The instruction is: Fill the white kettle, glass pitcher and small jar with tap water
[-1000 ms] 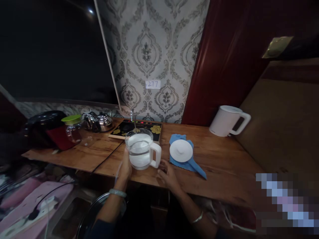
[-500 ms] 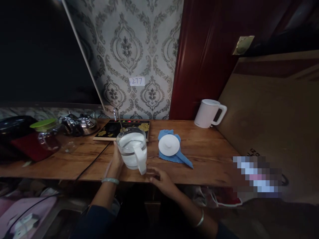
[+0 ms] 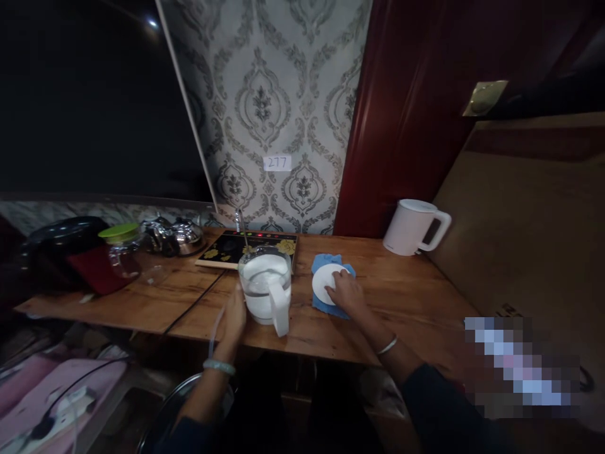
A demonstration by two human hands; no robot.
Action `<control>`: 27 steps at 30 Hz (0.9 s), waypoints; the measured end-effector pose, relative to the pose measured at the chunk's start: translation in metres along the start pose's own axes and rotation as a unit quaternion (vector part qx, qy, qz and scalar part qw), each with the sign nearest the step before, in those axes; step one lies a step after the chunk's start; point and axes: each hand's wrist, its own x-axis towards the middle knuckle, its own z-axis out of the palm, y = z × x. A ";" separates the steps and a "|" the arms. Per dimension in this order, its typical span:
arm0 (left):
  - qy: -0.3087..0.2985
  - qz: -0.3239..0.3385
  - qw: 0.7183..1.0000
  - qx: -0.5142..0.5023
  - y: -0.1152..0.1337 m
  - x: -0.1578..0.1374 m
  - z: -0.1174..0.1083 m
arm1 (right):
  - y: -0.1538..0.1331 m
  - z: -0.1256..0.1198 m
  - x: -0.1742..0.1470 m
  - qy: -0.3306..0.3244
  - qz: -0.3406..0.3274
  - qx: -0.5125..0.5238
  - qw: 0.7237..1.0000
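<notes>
A clear glass jug with a white handle holds water and stands near the table's front edge. My left hand is curled against its left side, its fingertips partly hidden behind the glass. To the right, my right hand reaches over a round white lid, with thumb and fingers closed on its knob. Under the lid lies a crumpled blue cloth. Just behind the jug, a black induction plate with gold flowers sits by a thin metal spout.
A white electric kettle stands at the back right, beside a large cardboard box. Along the left are a glass pitcher with a green lid, shiny metal teapots and a black-and-red appliance. A black cable crosses the wooden table.
My right hand has left the jug's handle side and moved right onto the lid's knob. My left hand stays at the jug. The whole view has shifted a little.
</notes>
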 end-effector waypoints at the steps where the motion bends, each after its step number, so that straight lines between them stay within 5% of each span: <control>1: 0.032 0.001 0.999 0.042 0.001 -0.008 -0.006 | -0.002 0.002 0.001 -0.006 -0.003 -0.015 1.000; 5: 0.089 0.038 0.988 0.119 0.021 -0.050 -0.015 | -0.005 0.007 0.006 -0.026 0.004 -0.045 0.999; 12: -0.118 -0.019 0.993 -0.008 0.068 -0.092 0.027 | 0.009 -0.002 0.021 -0.023 0.050 0.024 0.998; 17: -0.120 -0.042 0.990 -0.065 0.076 -0.088 0.056 | 0.025 -0.032 0.043 0.044 0.041 0.162 0.985; 21: -0.094 -0.049 0.989 -0.102 0.069 -0.087 0.061 | 0.005 -0.069 0.057 0.101 -0.055 0.315 0.942; 27: -0.065 -0.076 0.981 -0.165 0.053 -0.080 0.044 | -0.068 -0.105 0.071 0.047 -0.213 0.328 0.919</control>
